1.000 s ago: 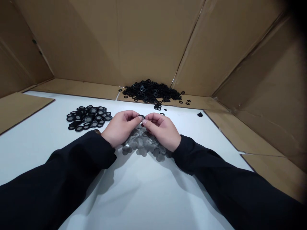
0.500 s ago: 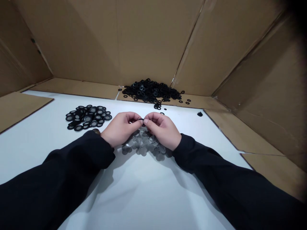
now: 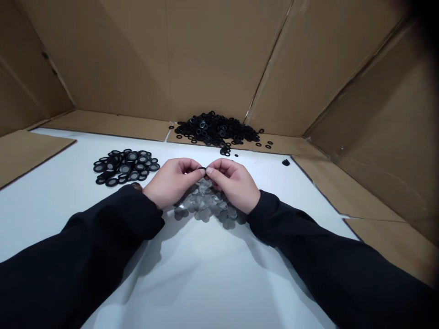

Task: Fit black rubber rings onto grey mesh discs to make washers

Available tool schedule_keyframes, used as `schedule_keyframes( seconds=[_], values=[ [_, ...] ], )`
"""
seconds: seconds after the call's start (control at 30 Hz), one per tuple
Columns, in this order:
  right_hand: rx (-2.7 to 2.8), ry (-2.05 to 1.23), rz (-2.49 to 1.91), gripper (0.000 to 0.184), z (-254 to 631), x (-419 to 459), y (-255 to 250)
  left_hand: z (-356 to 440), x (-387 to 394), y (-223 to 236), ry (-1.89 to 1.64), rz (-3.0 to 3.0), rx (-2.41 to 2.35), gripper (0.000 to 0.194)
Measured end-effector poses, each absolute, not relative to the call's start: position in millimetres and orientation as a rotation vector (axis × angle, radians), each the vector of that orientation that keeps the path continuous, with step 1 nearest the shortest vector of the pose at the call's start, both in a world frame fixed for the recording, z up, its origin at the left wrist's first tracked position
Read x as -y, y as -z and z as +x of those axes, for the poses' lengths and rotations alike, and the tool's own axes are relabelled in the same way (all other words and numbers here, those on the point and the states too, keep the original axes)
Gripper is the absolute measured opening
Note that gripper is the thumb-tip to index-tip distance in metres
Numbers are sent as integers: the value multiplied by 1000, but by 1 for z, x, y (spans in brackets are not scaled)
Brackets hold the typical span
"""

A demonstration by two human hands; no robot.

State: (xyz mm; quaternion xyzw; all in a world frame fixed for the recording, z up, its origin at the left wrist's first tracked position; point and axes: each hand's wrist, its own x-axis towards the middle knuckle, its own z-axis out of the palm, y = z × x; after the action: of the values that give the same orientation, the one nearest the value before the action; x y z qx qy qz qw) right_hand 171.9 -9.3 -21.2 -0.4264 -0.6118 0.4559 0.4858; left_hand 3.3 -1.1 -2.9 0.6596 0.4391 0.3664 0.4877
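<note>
"Where's the action?"

"The left hand (image 3: pixel 170 182) and right hand (image 3: pixel 235 184) meet at centre, fingers pressed together, pinching a small black rubber ring (image 3: pixel 202 169) above grey mesh discs (image 3: pixel 206 205) on the white surface (image 3: pixel 219 283)."

"What's the risk?"

"A slip of that tight pinch could flick the ring away, losing it among the black-rimmed discs (image 3: pixel 125 167) at left or the loose rings (image 3: pixel 216 130) by the far edge."

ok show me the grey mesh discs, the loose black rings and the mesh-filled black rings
grey mesh discs (image 3: pixel 202 206), head view, middle of the pile
loose black rings (image 3: pixel 214 130), head view, middle of the heap
mesh-filled black rings (image 3: pixel 125 168), head view, one ring mid-cluster
</note>
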Motion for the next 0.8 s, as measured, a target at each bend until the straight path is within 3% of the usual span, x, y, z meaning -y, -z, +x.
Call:
schedule_keyframes(
  seconds=[0.3, 0.8],
  values=[
    [1491, -1099, -1052, 23, 172, 8, 24, 7, 3, 0, -989, 1508, -1068, 21],
    [1758, -814, -1162, 15, 177, 10, 23, 3, 2, -1, -831, 1728, -1139, 21]
  ],
)
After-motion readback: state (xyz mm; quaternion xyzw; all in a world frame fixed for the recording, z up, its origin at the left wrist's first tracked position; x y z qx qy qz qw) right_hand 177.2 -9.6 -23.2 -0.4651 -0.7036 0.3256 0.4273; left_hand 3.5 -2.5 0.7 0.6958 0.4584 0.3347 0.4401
